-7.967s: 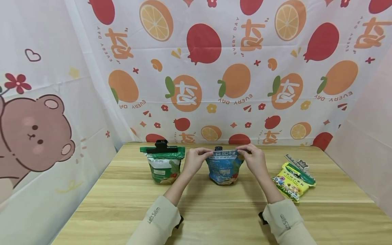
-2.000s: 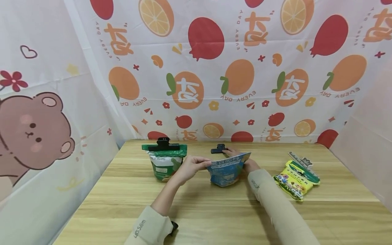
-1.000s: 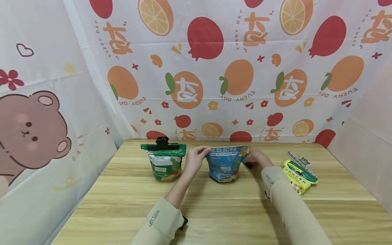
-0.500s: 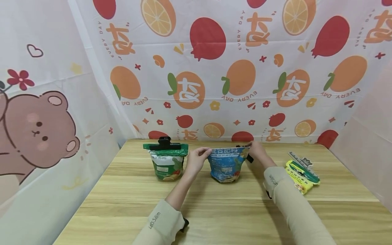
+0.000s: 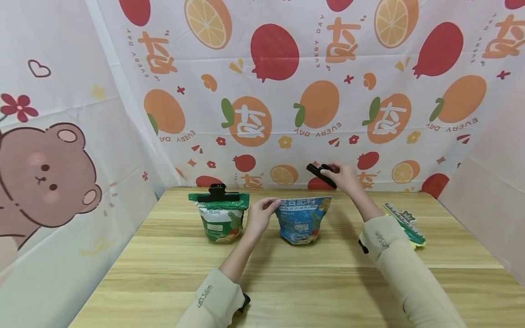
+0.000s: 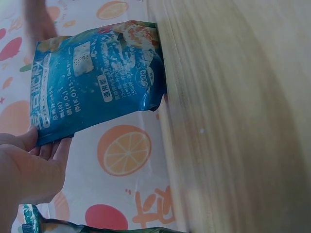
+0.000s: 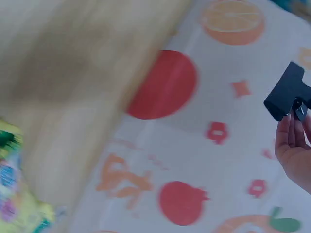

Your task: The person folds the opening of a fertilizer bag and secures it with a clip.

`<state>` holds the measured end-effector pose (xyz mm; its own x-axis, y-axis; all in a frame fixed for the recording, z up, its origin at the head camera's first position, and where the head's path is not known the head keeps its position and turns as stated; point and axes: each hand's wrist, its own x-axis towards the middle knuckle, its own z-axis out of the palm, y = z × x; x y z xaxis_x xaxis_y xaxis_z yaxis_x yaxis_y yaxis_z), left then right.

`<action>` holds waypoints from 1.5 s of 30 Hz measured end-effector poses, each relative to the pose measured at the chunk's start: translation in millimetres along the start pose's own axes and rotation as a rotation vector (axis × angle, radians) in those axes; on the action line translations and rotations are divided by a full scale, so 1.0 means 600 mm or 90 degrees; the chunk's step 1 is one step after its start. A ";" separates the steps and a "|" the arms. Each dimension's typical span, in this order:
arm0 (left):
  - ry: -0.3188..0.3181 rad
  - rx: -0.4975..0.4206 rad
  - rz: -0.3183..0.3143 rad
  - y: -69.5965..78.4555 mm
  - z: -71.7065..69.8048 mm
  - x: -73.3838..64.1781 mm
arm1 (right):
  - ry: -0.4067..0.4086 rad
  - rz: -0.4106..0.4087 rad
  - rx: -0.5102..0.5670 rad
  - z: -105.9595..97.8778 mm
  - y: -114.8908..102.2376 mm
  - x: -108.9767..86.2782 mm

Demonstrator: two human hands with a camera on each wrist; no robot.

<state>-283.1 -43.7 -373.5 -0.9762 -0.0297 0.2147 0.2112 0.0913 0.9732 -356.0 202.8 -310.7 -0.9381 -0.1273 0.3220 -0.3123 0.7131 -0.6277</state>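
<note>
A blue printed fertilizer bag [image 5: 301, 222] stands upright on the wooden table. My left hand [image 5: 261, 215] pinches its top left corner between thumb and fingers; the left wrist view shows the same grip on the blue bag [image 6: 97, 80]. Above and behind the bag's right side, my right hand [image 5: 345, 176] holds a black bag clip [image 5: 321, 176] in the air. In the right wrist view the fingers hold the clip [image 7: 286, 94] by its handle, its wide bar pointing away from the hand. The blue bag's top edge is bare of any clip.
Left of the blue bag stands a green and white bag [image 5: 221, 223] with a black clip [image 5: 218, 193] across its folded top. At the right a yellow and green bag [image 5: 416, 237] with a grey clip [image 5: 399, 217] lies partly behind the right sleeve. A fruit-print cloth [image 5: 262, 114] hangs behind the table.
The right hand took the black clip from the table behind the blue bag, briefly came to the bag's right corner, and has now raised the clip above it. The left hand keeps its pinch.
</note>
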 end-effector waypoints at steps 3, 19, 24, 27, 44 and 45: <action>0.007 -0.005 0.002 -0.001 0.001 0.001 | 0.006 -0.042 -0.012 -0.015 -0.032 -0.007; -0.014 0.000 -0.018 -0.001 -0.007 0.000 | 0.004 -0.318 -0.099 -0.021 -0.119 -0.077; -0.019 0.000 -0.018 -0.003 -0.008 0.000 | 0.037 -0.366 -0.097 -0.008 -0.116 -0.085; -0.023 -0.003 -0.016 -0.004 -0.009 -0.001 | 0.055 -0.378 -0.098 -0.003 -0.117 -0.089; -0.020 -0.002 -0.020 -0.003 -0.009 -0.002 | 0.009 -0.349 -0.085 0.019 -0.118 -0.100; -0.019 -0.001 -0.018 -0.003 -0.008 -0.002 | 0.005 -0.347 -0.082 0.020 -0.117 -0.100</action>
<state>-282.0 -48.8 -375.4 -0.9828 -0.0022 0.1848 0.1838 0.0895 0.9789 -279.7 152.0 -294.6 -0.6444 -0.4962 0.5818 -0.7305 0.6243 -0.2768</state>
